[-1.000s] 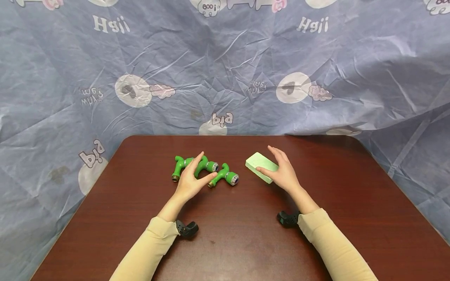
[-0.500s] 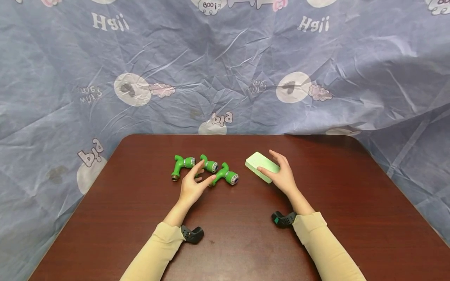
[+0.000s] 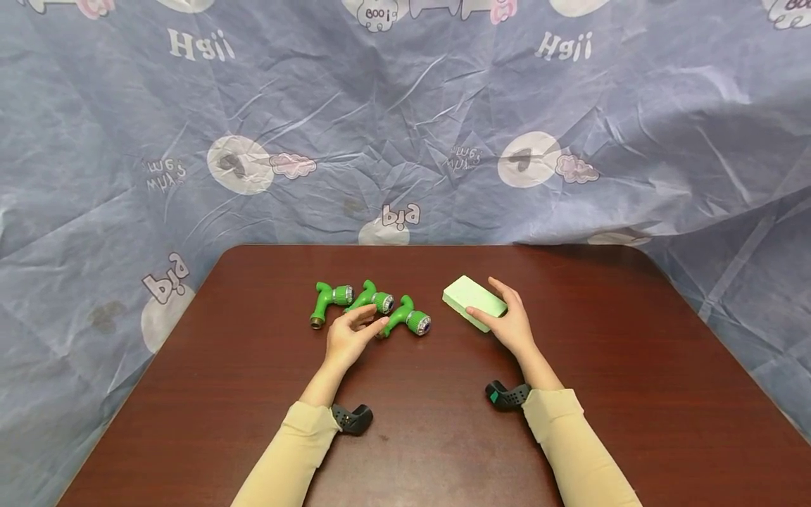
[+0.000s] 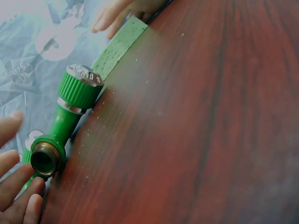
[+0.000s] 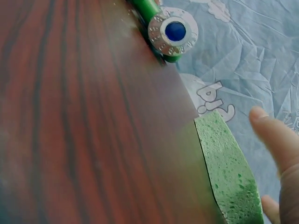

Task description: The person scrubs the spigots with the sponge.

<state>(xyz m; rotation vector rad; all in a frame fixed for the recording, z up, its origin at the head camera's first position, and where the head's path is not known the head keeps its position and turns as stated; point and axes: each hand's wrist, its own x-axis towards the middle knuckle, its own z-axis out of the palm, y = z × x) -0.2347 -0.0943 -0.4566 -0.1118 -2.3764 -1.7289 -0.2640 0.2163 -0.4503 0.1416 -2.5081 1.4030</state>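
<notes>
Three green plastic taps lie in a row on the table: a left tap (image 3: 324,303), a middle tap (image 3: 383,303) and a right tap (image 3: 415,320). My left hand (image 3: 345,343) hovers by the right tap's brass-threaded end, thumb and fingers apart, hiding part of the middle tap. In the left wrist view, these fingers (image 4: 18,191) are beside the threaded inlet; contact is unclear. A pale green sponge block (image 3: 475,297) lies further right. Around its near right end is my right hand (image 3: 514,329), with the thumb (image 5: 275,135) raised above the sponge in the right wrist view.
The dark red-brown wooden table (image 3: 418,436) has rounded far corners. Behind it hangs a crinkled blue-grey printed sheet (image 3: 405,120). Each wrist carries a black strap, the left strap (image 3: 353,420) and the right strap (image 3: 507,396).
My left hand has come down and nearer, uncovering the left tap, and its fingers have drawn closer to the thumb. My right hand has shifted slightly at the sponge, which stays in place.
</notes>
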